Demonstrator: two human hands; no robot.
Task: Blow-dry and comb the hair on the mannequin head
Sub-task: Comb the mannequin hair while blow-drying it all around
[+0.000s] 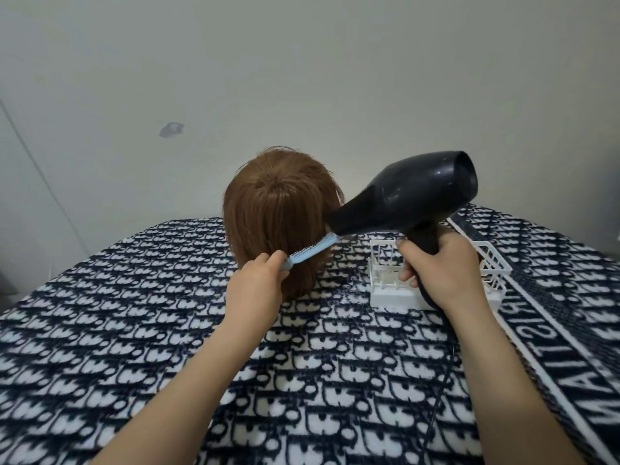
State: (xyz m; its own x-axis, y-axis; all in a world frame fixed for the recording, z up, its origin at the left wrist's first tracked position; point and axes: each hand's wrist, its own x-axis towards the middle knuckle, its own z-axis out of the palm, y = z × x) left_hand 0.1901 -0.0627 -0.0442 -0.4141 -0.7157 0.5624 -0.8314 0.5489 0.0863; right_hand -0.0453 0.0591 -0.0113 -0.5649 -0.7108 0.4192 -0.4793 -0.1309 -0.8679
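Note:
A mannequin head (280, 209) with short reddish-brown hair stands on the patterned blanket, its back toward me. My left hand (258, 283) grips the handle of a light blue comb (310, 253), whose teeth lie in the lower hair at the back right. My right hand (439, 266) holds the handle of a black hair dryer (409, 196). The dryer's nozzle points left at the right side of the hair, just above the comb's tip.
A white plastic rack (392, 297) stands on the blanket right of the head, partly behind my right hand. The dryer's black cord (443, 380) runs down along my right forearm. A dark-blue-and-white patterned blanket (134, 330) covers the surface; a plain wall is behind.

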